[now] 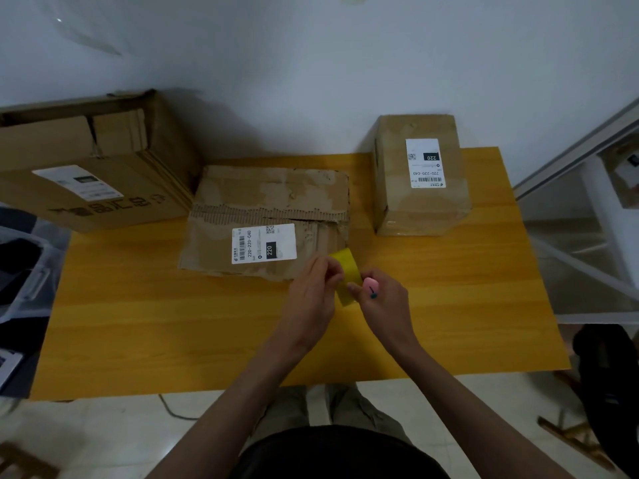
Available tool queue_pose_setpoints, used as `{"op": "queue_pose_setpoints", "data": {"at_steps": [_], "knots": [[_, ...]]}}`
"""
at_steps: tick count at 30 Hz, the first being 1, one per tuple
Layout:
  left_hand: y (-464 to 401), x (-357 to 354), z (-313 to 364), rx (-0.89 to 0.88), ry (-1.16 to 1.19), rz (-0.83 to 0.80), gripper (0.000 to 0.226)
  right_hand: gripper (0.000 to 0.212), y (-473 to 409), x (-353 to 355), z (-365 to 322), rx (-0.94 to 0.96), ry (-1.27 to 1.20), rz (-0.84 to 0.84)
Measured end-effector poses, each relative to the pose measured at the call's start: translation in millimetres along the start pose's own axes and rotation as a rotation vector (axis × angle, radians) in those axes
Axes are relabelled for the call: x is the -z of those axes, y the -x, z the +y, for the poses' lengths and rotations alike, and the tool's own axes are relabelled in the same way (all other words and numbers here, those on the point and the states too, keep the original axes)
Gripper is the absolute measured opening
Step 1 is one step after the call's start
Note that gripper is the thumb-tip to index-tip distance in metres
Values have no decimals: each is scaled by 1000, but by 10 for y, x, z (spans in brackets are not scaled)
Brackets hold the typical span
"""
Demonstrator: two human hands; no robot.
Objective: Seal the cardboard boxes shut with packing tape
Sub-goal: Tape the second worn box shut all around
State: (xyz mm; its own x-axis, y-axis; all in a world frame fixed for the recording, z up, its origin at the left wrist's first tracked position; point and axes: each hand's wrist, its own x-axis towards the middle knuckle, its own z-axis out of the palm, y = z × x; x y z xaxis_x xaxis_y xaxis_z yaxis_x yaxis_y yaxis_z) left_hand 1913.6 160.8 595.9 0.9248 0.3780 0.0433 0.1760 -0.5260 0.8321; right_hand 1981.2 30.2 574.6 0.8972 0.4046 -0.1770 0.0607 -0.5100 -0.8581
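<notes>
I see my left hand and right hand close together above the near middle of the yellow tabletop, both working a strip of yellow packing tape. The left hand's fingers are curled and pinch the tape's left edge; the right hand pinches its right edge with thumb and fingertips, and also holds a small pink object with a dark mark, whose kind I cannot tell. The tape stands roughly upright between the two hands, its top end over the near right corner of the flat cardboard box. That box lies in the middle of the tabletop, its top surface torn and peeled, with a white shipping label on its near half. To the right, apart from it, stands a taller cardboard box bearing its own white label. At the far left sits a large cardboard box with its upper flaps loose. A clear plastic bin is beside the tabletop's left edge.
</notes>
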Motion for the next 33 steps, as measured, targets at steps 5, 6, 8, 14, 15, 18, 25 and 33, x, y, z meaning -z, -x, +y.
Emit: {"op": "queue_pose_setpoints", "data": {"at_steps": [5,6,8,14,15,18,25,33], "knots": [[-25,-34,82,392,309,33,14,22,178,39,63,89,8,79],[-30,-60,86,444,350,34,14,24,207,52,88,115,14,87],[-46,-130,81,541,421,15,12,23,232,84,164,152,41,98],[-149,-357,9,808,651,-74,38,15,241,214,499,155,155,169],[-176,-384,-21,839,664,-86,49,15,257,219,553,143,168,179],[-226,-513,-88,750,348,-157,64,14,321,172,703,80,200,160],[-68,-445,-423,114,-233,-79,27,26,132,86,1089,-144,239,193],[-528,-225,-1221,-97,-756,-343,79,16,-23,-133,1455,-381,417,47]]}}
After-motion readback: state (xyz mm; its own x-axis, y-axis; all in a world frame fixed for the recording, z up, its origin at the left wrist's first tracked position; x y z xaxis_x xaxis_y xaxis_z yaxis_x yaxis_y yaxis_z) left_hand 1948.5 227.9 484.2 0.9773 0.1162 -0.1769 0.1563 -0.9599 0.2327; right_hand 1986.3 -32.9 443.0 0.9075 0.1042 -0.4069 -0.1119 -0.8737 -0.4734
